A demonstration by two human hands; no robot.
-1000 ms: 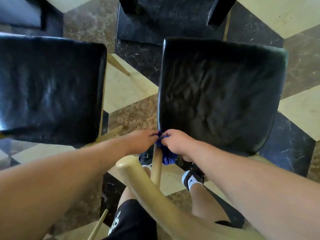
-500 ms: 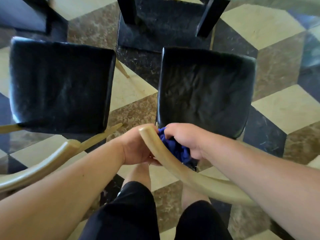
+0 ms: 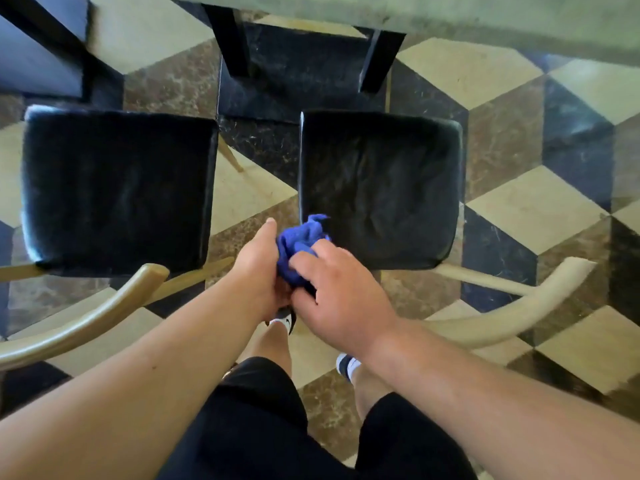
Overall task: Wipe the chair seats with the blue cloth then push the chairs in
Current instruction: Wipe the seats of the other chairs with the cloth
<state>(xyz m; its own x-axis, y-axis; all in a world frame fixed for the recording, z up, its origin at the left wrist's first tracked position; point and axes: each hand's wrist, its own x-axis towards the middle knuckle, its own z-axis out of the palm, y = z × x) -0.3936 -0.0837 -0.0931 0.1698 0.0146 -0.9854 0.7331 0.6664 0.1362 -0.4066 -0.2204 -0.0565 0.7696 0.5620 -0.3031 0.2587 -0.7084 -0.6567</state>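
Two chairs with black padded seats stand below me, the left seat [image 3: 117,188] and the right seat [image 3: 381,188]. Each has a curved pale wooden backrest, the left backrest [image 3: 79,323] and the right backrest [image 3: 512,313]. The bunched blue cloth [image 3: 299,244] is held between both hands in the gap near the right seat's front left corner. My left hand [image 3: 258,268] holds the cloth from the left with its thumb straight up. My right hand [image 3: 339,292] grips the cloth from the right with curled fingers.
A table edge [image 3: 450,15] runs across the top, with two dark table legs [image 3: 230,39] under it beyond the seats. The floor is a cube-pattern marble of cream, brown and black tiles [image 3: 540,209]. My legs and shoes show below my hands.
My view has risen and pulled back from the chairs. My hands have come above the right backrest and now bunch the cloth between them; both backrests are fully in view.
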